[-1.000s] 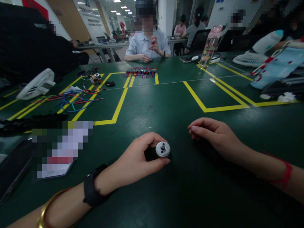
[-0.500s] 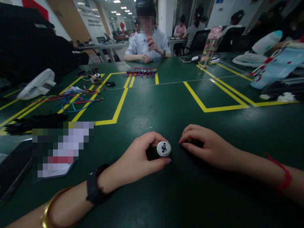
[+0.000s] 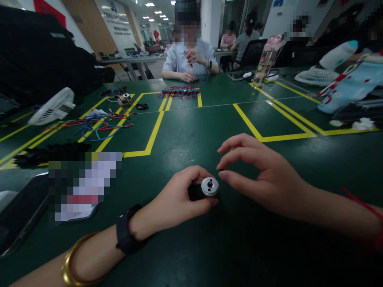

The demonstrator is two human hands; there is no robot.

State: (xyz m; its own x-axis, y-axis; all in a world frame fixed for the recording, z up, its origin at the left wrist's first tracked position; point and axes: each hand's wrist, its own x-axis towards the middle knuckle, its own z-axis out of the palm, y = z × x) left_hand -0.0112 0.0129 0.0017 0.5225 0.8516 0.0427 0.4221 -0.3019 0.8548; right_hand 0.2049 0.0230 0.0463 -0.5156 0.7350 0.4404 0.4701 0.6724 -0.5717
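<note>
A small round silver metal part (image 3: 210,186), with a dark centre and small holes in its top face, is gripped between the thumb and fingers of my left hand (image 3: 182,195). That hand rests low over the green table (image 3: 191,135), a black band and a gold bangle on its arm. Just right of the part is my right hand (image 3: 257,171), fingers and thumb apart and nothing between them. It does not touch the part.
Coloured wires (image 3: 104,125), a white fan (image 3: 54,107) and phones (image 3: 24,211) lie left. Across the table a person (image 3: 190,59) works beside a wire bundle (image 3: 181,92). A bottle (image 3: 266,61) and a blue bag (image 3: 353,85) stand right.
My right hand has risen and come closer to the metal part, its fingers opening wider. The pin that stood out at the part's centre no longer shows clearly. My left hand keeps its hold.
</note>
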